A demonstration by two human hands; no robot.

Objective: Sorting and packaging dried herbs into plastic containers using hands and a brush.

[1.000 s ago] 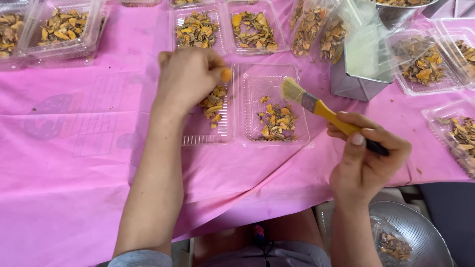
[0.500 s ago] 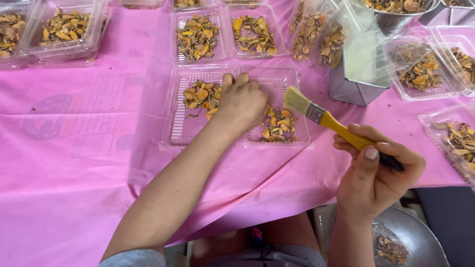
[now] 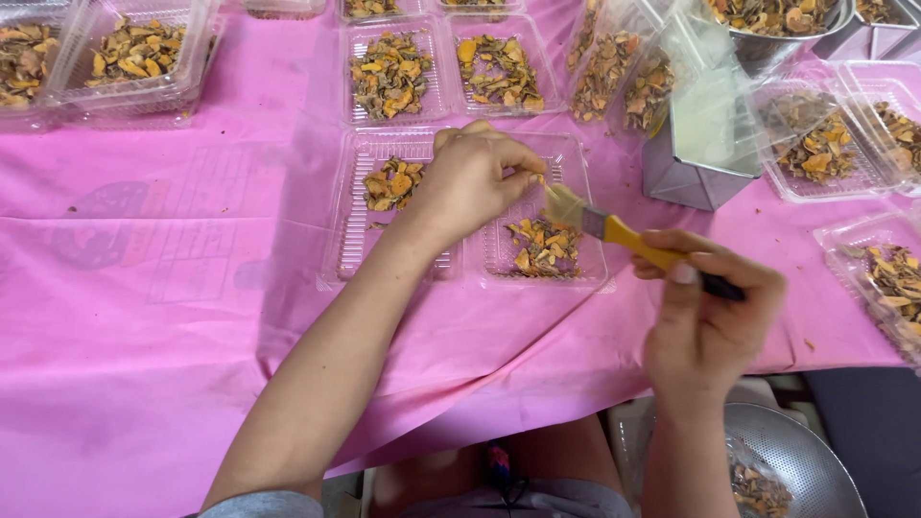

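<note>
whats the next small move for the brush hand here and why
Probably a short stroke of the brush across the small piece pinched in the left hand. The bristles already sit right at those fingertips, over the open clear tray, and the right hand grips the yellow handle angled toward it, so any dust would likely drop into the tray.

Left hand (image 3: 470,182): its fingertips hide whatever they pinch.
Brush (image 3: 614,230): handle end buried in right hand (image 3: 705,321).
Metal bowl (image 3: 806,465): cut off by bottom edge.
</note>
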